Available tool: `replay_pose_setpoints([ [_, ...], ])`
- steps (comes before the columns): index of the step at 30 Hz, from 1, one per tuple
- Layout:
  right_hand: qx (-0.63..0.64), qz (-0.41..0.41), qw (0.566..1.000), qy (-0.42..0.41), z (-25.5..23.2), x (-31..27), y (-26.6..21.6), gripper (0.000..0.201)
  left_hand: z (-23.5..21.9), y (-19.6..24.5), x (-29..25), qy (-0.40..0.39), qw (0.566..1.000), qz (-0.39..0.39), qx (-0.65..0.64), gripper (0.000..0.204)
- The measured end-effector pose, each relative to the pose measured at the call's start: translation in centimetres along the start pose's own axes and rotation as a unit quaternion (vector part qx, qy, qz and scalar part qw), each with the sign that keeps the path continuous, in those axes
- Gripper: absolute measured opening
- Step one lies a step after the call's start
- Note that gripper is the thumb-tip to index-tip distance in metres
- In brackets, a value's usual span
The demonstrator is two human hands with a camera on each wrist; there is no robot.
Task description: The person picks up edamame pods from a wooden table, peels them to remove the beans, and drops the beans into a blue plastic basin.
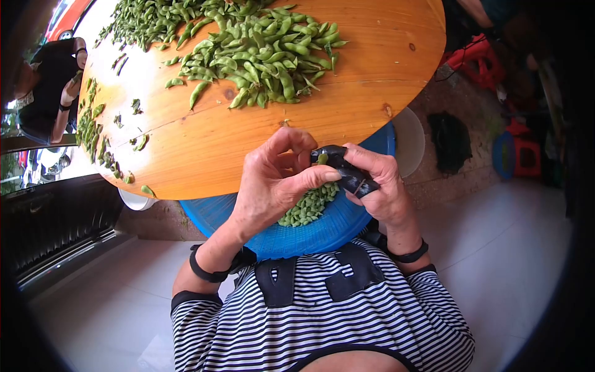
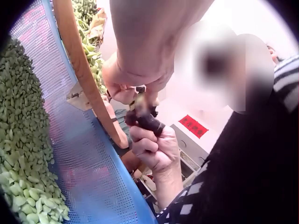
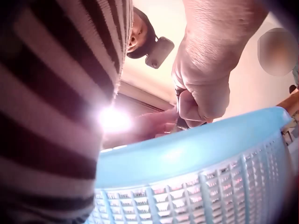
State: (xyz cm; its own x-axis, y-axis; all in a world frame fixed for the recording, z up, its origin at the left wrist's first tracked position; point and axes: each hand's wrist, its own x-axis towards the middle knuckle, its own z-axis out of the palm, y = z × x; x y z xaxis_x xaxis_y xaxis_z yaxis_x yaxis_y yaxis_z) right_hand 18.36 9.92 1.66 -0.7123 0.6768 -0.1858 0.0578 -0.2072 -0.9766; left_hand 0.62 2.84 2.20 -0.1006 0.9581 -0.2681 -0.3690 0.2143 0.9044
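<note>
Round wooden tabletop [image 1: 198, 149] carried a big heap of pods [image 1: 260, 49], w/ loose pods scattered toward its left edge. Blue basket [image 1: 310, 239] sat below the tabletop edge, against the person's striped shirt [image 1: 322, 322], w/ shelled beans [image 1: 310, 208] inside. Both hands met just above the basket. Left hand [image 1: 273, 180] had thumb & fingers pinched on a pod [image 1: 321, 159]; right hand [image 1: 378, 186] was curled round a dark tool [image 1: 347, 173], also touching that pod

Red stools [image 1: 480, 59] on floor at right; dark bag [image 1: 450, 139] beside them.
</note>
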Motion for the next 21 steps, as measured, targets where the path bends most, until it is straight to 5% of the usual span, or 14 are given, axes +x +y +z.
replay_pose_setpoints([
  [2,-0.120,-0.153,0.981,0.011,0.4,0.2,0.2,0.035,-0.6,-1.5,0.2,0.038,0.968,0.146,0.203,0.015],
  [3,-0.120,-0.154,0.981,0.010,0.3,0.2,0.3,0.035,-0.9,-0.9,0.1,0.044,0.940,0.141,0.307,0.011],
  [7,-0.175,-0.160,0.971,0.031,0.3,0.1,0.6,0.036,-0.5,0.1,-0.3,0.045,0.908,0.199,0.366,0.014],
  [15,-0.205,-0.161,0.964,0.060,1.4,-0.1,0.9,0.038,-1.1,0.3,-0.3,0.001,0.995,-0.014,0.096,0.014],
  [21,-0.343,-0.207,0.904,0.149,3.8,-0.5,1.3,0.057,0.5,-2.4,-0.2,0.058,0.988,0.053,-0.134,0.019],
])
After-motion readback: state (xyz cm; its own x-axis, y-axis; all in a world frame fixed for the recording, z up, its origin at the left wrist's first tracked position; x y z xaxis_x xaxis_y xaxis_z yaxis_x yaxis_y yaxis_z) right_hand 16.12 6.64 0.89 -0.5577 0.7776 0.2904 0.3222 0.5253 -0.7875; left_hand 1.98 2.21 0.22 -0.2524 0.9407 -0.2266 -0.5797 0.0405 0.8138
